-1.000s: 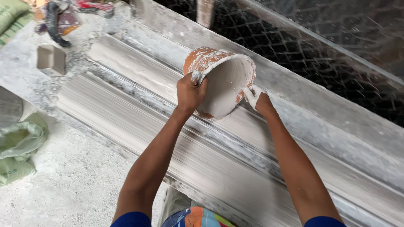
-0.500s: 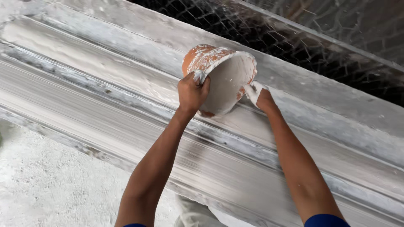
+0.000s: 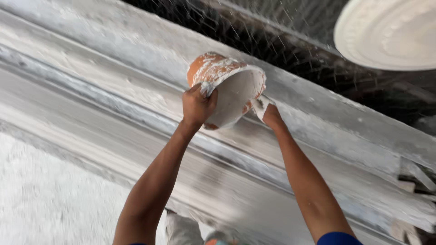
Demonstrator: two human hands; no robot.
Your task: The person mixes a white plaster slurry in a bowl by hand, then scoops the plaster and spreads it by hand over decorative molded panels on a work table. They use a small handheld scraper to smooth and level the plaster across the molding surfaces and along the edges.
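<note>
Gripping the rim of an orange bowl [image 3: 225,88] smeared with white plaster, the left hand [image 3: 198,105] holds it tilted over a long grey moulding bench [image 3: 113,118]. The right hand [image 3: 269,113], plaster-coated, presses the bowl's far edge; its fingers are mostly hidden behind it. A white round casting [image 3: 390,34] is cut off at the top right; motion blurs the bench's lower part.

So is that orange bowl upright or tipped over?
Tipped. Both hands, left and right, hold the orange bowl on its side, its plaster-coated mouth facing sideways over the long mould.
</note>
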